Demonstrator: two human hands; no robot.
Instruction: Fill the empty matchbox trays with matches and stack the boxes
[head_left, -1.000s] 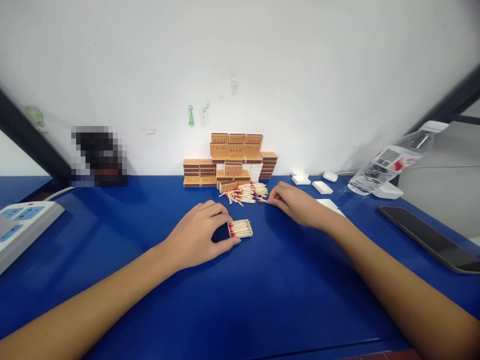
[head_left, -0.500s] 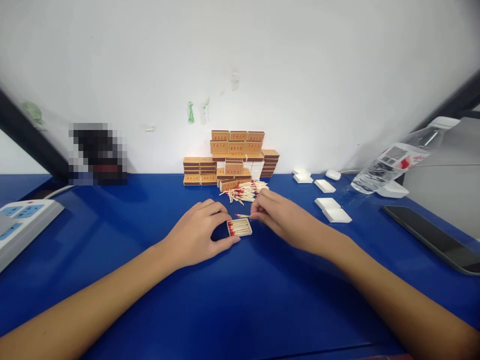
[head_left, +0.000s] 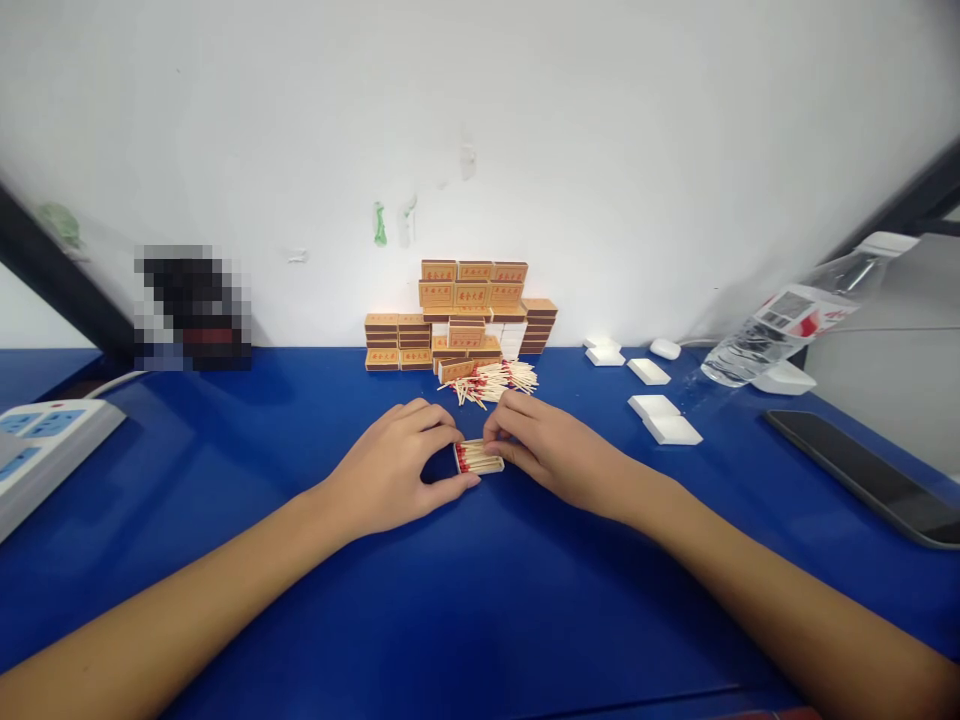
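A small white matchbox tray (head_left: 480,466) lies on the blue table, with several red-tipped matches in it, heads to the left. My left hand (head_left: 401,465) grips the tray's left end between thumb and forefinger. Over the tray's right part, my right hand (head_left: 536,437) is closed in a pinch on a match; its fingertips hide most of that match and part of the far rim. Just beyond my hands is a loose heap of matches (head_left: 491,382). Behind it, orange-brown matchboxes (head_left: 472,296) stand stacked against the wall.
White empty trays (head_left: 670,428) lie to the right, near a small white rounded case (head_left: 665,349). A tilted water bottle (head_left: 795,315) and a dark phone (head_left: 862,478) are farther right. At the left sit a power strip (head_left: 52,440) and a blurred dark object (head_left: 199,310).
My right hand has moved left and slightly down, bringing the match from beyond the tray's far right corner onto the tray. My left hand has stayed on the tray.
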